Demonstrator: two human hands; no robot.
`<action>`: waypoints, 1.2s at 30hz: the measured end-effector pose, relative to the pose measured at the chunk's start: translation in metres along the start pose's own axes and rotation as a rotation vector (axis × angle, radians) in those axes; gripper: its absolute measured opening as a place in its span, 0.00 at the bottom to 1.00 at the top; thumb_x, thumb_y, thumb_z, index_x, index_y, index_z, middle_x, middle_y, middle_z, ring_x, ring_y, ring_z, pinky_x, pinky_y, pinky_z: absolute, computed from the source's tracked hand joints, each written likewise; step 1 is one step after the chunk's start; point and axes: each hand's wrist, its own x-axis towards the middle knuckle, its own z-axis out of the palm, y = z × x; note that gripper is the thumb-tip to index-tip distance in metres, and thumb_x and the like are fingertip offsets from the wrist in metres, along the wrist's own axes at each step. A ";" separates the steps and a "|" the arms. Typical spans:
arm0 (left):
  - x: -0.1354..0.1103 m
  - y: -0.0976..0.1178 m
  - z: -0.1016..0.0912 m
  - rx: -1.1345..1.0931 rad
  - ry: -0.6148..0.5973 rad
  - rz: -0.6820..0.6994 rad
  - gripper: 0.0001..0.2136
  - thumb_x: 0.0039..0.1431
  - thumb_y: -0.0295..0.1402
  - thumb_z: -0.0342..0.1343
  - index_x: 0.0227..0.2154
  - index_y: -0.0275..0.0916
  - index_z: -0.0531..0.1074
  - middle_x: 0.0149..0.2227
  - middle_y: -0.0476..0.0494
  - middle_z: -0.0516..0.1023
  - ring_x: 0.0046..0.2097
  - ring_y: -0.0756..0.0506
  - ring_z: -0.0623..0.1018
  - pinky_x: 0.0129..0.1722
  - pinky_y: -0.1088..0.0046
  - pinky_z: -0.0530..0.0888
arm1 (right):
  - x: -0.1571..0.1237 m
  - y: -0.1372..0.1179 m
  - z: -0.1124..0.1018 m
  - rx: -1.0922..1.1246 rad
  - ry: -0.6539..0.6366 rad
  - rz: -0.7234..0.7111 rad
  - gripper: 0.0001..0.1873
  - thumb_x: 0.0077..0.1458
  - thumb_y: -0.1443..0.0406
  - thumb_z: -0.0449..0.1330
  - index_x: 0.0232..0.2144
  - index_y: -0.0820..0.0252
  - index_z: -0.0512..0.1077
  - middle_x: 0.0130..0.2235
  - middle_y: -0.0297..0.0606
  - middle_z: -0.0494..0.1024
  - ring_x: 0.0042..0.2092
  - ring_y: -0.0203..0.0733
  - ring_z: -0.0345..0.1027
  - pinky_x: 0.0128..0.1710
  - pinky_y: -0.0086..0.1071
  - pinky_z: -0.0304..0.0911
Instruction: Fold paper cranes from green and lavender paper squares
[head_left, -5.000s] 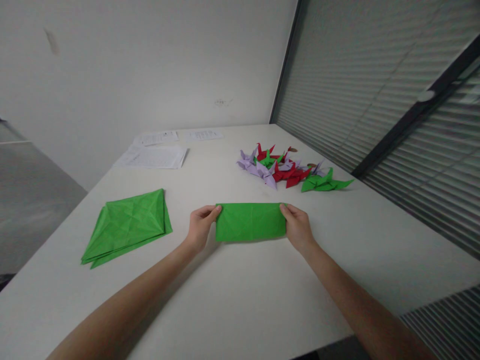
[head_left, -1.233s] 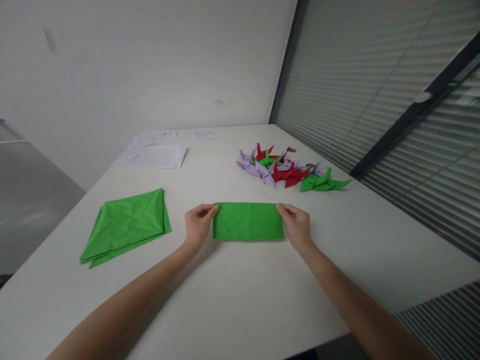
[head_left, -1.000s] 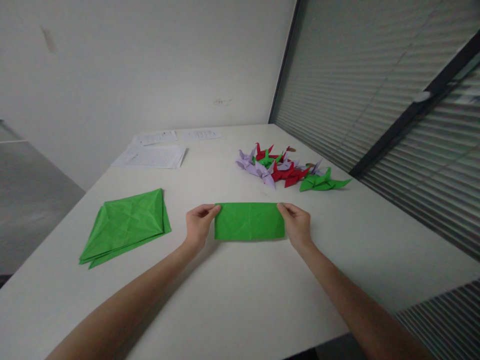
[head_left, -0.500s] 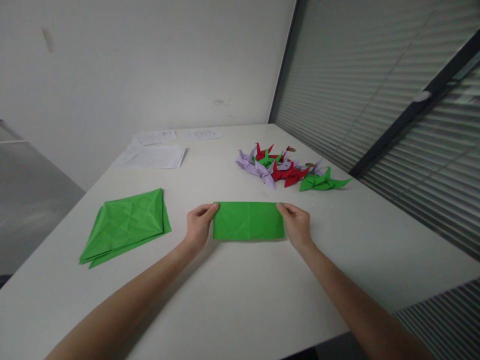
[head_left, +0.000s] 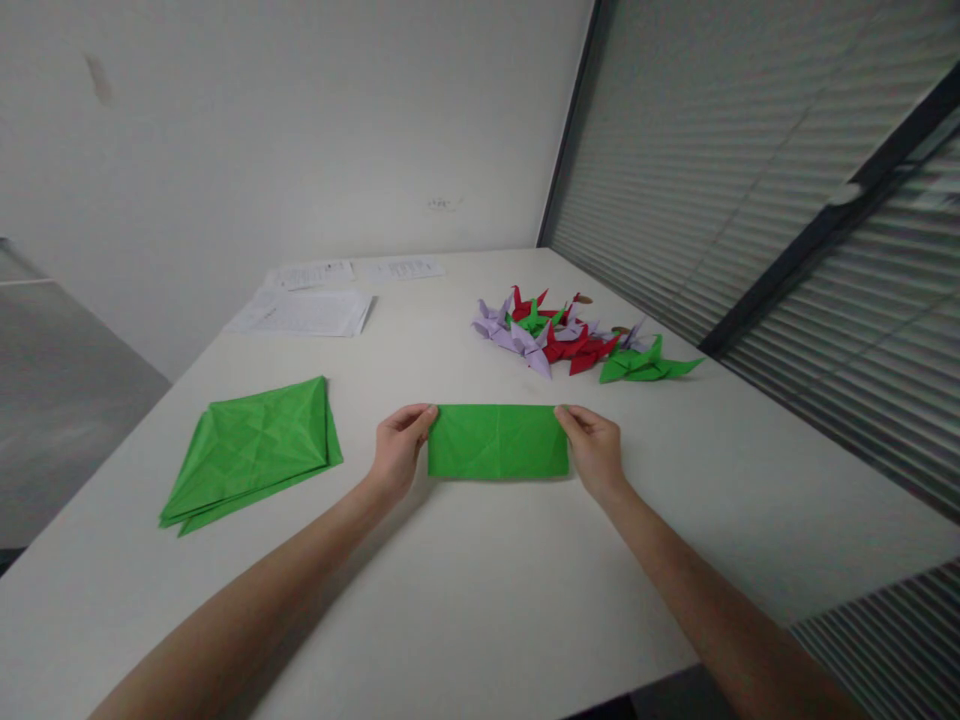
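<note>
A green paper folded into a flat rectangle [head_left: 498, 441] lies on the white table [head_left: 480, 580] in front of me. My left hand [head_left: 397, 455] is closed on its left end, thumb on top near the upper corner. My right hand [head_left: 595, 450] is closed on its right end in the same way. The paper shows faint crease lines and rests flat between both hands.
A stack of creased green sheets [head_left: 251, 450] lies to the left. A heap of folded paper figures in purple, red and green [head_left: 574, 343] sits at the back right. White printed sheets [head_left: 304, 312] lie at the far side. Blinds [head_left: 750, 200] run along the right.
Hardly anything differs: both hands stay on the ends of the folded green paper, which shifts only a few pixels with the view.
</note>
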 end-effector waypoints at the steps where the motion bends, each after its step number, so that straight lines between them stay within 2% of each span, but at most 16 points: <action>1: 0.000 0.000 0.000 0.004 0.000 -0.001 0.15 0.34 0.39 0.72 0.25 0.37 0.78 0.26 0.48 0.76 0.28 0.52 0.70 0.29 0.75 0.66 | 0.000 0.000 0.000 0.005 -0.008 0.003 0.17 0.43 0.52 0.66 0.24 0.61 0.78 0.25 0.35 0.76 0.28 0.39 0.65 0.30 0.32 0.62; 7: 0.001 -0.001 -0.001 0.005 0.010 0.004 0.15 0.33 0.39 0.72 0.24 0.37 0.78 0.26 0.47 0.76 0.29 0.51 0.70 0.30 0.75 0.66 | 0.000 -0.001 -0.001 0.015 -0.031 -0.007 0.16 0.43 0.52 0.66 0.23 0.60 0.77 0.25 0.34 0.76 0.29 0.39 0.65 0.31 0.32 0.62; 17: 0.001 -0.001 -0.001 -0.006 0.014 0.001 0.15 0.33 0.39 0.73 0.24 0.37 0.78 0.27 0.47 0.76 0.29 0.51 0.71 0.30 0.75 0.66 | -0.002 -0.003 -0.003 -0.018 -0.052 -0.033 0.16 0.46 0.54 0.65 0.21 0.61 0.76 0.22 0.30 0.70 0.27 0.36 0.60 0.30 0.31 0.56; 21: 0.009 0.001 -0.007 0.137 -0.052 0.108 0.13 0.37 0.40 0.71 0.24 0.38 0.78 0.25 0.47 0.76 0.28 0.50 0.71 0.30 0.74 0.66 | 0.003 0.002 -0.007 0.006 -0.095 -0.022 0.17 0.46 0.53 0.66 0.20 0.60 0.75 0.22 0.30 0.68 0.28 0.35 0.59 0.30 0.30 0.56; 23: 0.015 0.007 -0.012 0.269 -0.147 0.230 0.11 0.41 0.40 0.70 0.23 0.38 0.78 0.25 0.46 0.76 0.29 0.49 0.72 0.31 0.72 0.68 | 0.009 0.005 -0.011 0.028 -0.160 -0.005 0.17 0.45 0.52 0.67 0.20 0.60 0.76 0.24 0.32 0.70 0.29 0.36 0.61 0.31 0.31 0.58; 26: 0.020 0.024 -0.022 0.500 -0.370 0.473 0.08 0.47 0.38 0.68 0.24 0.40 0.79 0.34 0.40 0.77 0.38 0.45 0.75 0.35 0.71 0.70 | 0.022 0.004 -0.021 0.052 -0.290 -0.002 0.17 0.41 0.50 0.69 0.22 0.58 0.79 0.31 0.37 0.74 0.36 0.40 0.66 0.36 0.33 0.62; 28: 0.019 0.037 -0.028 0.672 -0.514 0.602 0.04 0.52 0.34 0.65 0.28 0.41 0.80 0.37 0.39 0.77 0.40 0.45 0.76 0.42 0.70 0.71 | 0.030 -0.001 -0.029 0.046 -0.391 -0.034 0.17 0.41 0.50 0.69 0.24 0.56 0.80 0.36 0.39 0.75 0.40 0.41 0.67 0.41 0.35 0.63; 32: 0.008 0.058 -0.045 0.892 -0.824 0.879 0.06 0.60 0.27 0.58 0.37 0.40 0.78 0.39 0.40 0.78 0.40 0.47 0.76 0.41 0.70 0.73 | 0.037 -0.018 -0.046 -0.065 -0.720 -0.151 0.12 0.47 0.53 0.68 0.31 0.52 0.82 0.44 0.41 0.73 0.45 0.42 0.66 0.49 0.40 0.62; 34: 0.000 0.064 -0.053 0.980 -0.948 0.935 0.06 0.61 0.26 0.56 0.38 0.40 0.77 0.40 0.40 0.79 0.42 0.47 0.76 0.43 0.69 0.72 | 0.034 -0.024 -0.053 -0.165 -0.882 -0.205 0.11 0.49 0.55 0.67 0.33 0.51 0.82 0.45 0.41 0.71 0.45 0.41 0.66 0.50 0.40 0.62; 36: -0.008 0.066 -0.062 0.988 -1.019 0.887 0.06 0.62 0.26 0.56 0.39 0.38 0.76 0.41 0.39 0.78 0.43 0.47 0.76 0.44 0.69 0.72 | 0.026 -0.027 -0.058 -0.251 -1.001 -0.233 0.11 0.52 0.55 0.65 0.35 0.51 0.82 0.44 0.41 0.70 0.44 0.40 0.65 0.48 0.40 0.62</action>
